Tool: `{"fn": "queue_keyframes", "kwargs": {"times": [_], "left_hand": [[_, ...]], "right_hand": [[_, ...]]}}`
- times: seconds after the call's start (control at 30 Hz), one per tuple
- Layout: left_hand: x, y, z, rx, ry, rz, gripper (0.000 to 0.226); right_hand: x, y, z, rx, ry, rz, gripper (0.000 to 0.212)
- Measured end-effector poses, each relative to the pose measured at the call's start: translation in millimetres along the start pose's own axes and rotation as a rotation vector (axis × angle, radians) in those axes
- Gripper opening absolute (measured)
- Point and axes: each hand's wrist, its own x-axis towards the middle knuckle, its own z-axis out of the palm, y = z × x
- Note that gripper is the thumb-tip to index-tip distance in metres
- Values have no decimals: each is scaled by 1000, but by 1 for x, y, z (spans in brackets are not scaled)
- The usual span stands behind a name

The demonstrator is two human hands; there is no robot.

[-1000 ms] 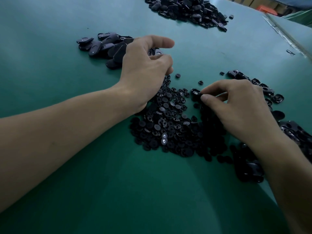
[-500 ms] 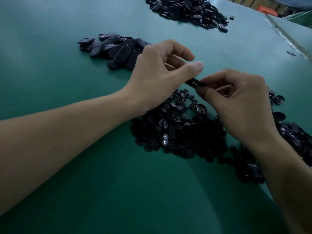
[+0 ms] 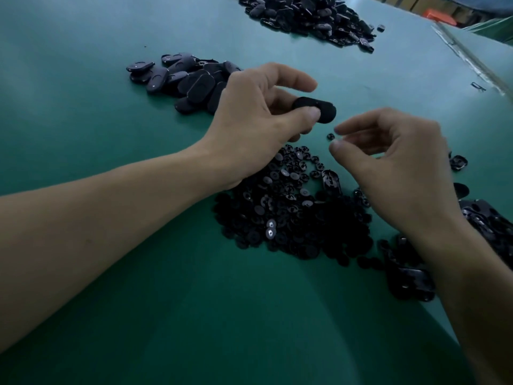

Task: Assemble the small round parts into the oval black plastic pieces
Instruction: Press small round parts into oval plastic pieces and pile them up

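My left hand pinches an oval black plastic piece between thumb and fingers, held above the green table. My right hand hovers just right of it with its fingers curled and thumb and forefinger slightly apart, holding nothing that I can see. One small round part lies on the table by those fingertips. A heap of small round parts spreads below both hands. Oval pieces lie in a group behind my left hand.
A bigger mound of black pieces sits at the far edge of the green table. More black oval pieces lie along the right, under my right forearm. A table seam runs at the far right.
Half a second ago both hands pinched a black piece together. Now my right hand has let go and drawn back, and my left hand alone holds the oval piece.
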Motion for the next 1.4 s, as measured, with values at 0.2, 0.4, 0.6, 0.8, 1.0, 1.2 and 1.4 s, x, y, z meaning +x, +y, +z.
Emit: {"fn": "queue_keyframes", "kwargs": {"times": [0.2, 0.4, 0.6, 0.8, 1.0, 1.2, 1.4], "left_hand": [[1, -2, 0, -25, 26, 5, 13], [1, -1, 1, -6, 41, 32, 17], [0, 1, 1, -1, 26, 30, 19], [-1, 1, 2, 8, -3, 43, 22], [0, 1, 1, 21, -7, 60, 24], [-1, 3, 0, 10, -17, 25, 35], [-2, 4, 0, -19, -43, -5, 31]], "right_hand": [[-1, 5, -2, -97, -251, 177, 27], [-1, 2, -1, -121, -262, 136, 19], [-2, -6, 1, -201, -357, 12, 24], [-3, -4, 5, -112, -356, 16, 8], [-3, -3, 4, -51, -310, 34, 5], [0, -2, -2, -50, -345, 90, 7], [-2, -1, 3, -96, -317, 65, 12]]}}
